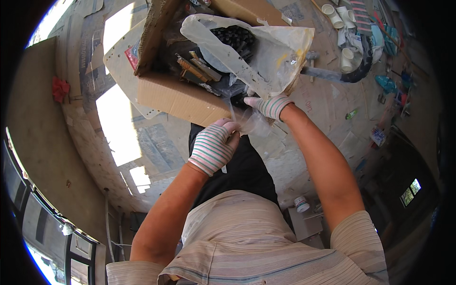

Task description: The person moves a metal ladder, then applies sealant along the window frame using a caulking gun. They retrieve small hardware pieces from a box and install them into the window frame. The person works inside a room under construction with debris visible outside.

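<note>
Striped gloves cover both hands. My left hand (216, 145) is closed, its fingertips pinching a clear plastic bag (255, 122) at the near edge of an open cardboard box (180, 98). My right hand (270, 105) is at the box's right corner, fingers pointing left and closed on the same bag. Something dark shows through the plastic between the hands; its kind cannot be made out. Over the box's right side leans a whitish, cut-open plastic container (280, 59) with many small black pieces (233, 40) in it. Thin, brown-edged boards (194, 69) stand inside the box.
Flattened cardboard and a pale perforated board (118, 66) lie under and beside the box. At the right are paper cups (347, 59), a dark curved pipe (361, 71) and scattered litter. A red cloth (60, 89) lies near the left wall. A small tub (301, 204) stands behind my right elbow.
</note>
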{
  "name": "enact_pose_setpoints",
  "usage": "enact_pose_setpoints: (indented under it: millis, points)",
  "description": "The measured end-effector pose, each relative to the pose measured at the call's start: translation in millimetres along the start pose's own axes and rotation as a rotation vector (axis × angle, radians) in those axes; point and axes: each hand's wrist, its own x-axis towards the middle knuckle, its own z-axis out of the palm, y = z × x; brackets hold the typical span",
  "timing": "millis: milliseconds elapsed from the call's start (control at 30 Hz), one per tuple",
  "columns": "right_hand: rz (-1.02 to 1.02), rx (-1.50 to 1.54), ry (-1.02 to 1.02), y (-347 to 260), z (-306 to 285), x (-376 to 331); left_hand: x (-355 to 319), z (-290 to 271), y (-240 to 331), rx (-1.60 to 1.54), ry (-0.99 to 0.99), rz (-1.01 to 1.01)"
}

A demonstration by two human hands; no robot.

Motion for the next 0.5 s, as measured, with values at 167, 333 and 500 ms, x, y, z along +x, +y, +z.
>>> enact_pose_setpoints:
  millis: [167,333,500]
  points:
    - [-0.007,0.042,-0.066,0.0,-10.4,-3.6,0.9,-1.6,0.0,-0.005,0.004,0.0]
    - [-0.088,0.056,-0.072,-2.2,-16.7,-5.7,0.8,-0.9,-1.2,0.003,0.015,0.001]
    - [0.021,-0.017,-0.068,-16.7,-23.6,-12.8,1.5,-1.7,-1.5,0.013,0.025,0.008]
